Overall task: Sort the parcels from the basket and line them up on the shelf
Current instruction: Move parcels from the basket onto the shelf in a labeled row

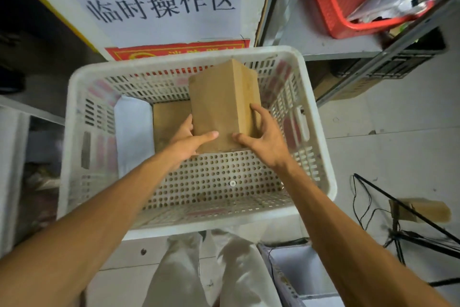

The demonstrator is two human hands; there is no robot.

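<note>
A brown cardboard parcel stands tall inside the white perforated basket. My left hand grips its lower left edge, thumb laid across the front face. My right hand grips its lower right side, fingers wrapped round the corner. Behind the left hand lies a flat brown parcel, and a white parcel leans against the basket's left wall. The grey metal shelf is at the upper right.
A red basket full of items sits on the shelf. A white sign with black characters hangs behind the basket. A tripod and cables stand on the floor at the right, and another white crate is near my legs.
</note>
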